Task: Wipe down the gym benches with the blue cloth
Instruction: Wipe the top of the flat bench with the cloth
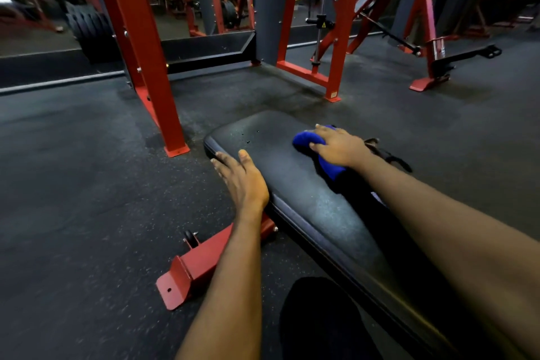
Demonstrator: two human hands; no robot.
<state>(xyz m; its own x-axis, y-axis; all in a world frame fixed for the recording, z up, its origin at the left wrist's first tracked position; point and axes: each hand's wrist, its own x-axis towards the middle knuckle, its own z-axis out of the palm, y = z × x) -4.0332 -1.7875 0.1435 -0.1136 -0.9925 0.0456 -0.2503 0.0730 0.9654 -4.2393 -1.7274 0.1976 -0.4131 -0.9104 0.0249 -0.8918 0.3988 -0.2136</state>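
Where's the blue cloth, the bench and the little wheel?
blue cloth (305, 140): head view, on its bunched-up end.
bench (271, 140): head view, on the bare far pad.
little wheel (190, 236): head view, on its black tyre.

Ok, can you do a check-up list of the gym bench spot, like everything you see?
Surface: black bench pad, a few dark specks near its far end.
Job's things: blue cloth, bunched, on the pad.
Clutter: nothing seen.
Hands: left hand rests flat on the pad's edge; right hand grips the cloth.
Cables: dark strap-like piece beyond the right hand, unclear what.
Surroundings: red rack uprights, weight plates, dark rubber floor.
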